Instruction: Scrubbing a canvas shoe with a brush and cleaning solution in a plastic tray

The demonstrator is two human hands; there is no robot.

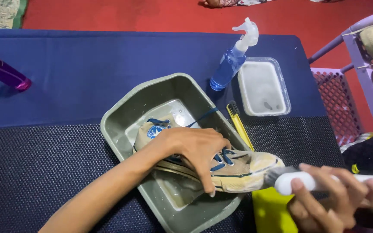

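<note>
l hand [195,149] gripping sneaker [238,168] over grey tub [121,116] | r hand [329,203] holding white brush [290,181] at toe

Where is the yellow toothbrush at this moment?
The yellow toothbrush lies right of centre on the dark mat, between the grey basin and the white tub, just below the blue spray bottle.
</note>
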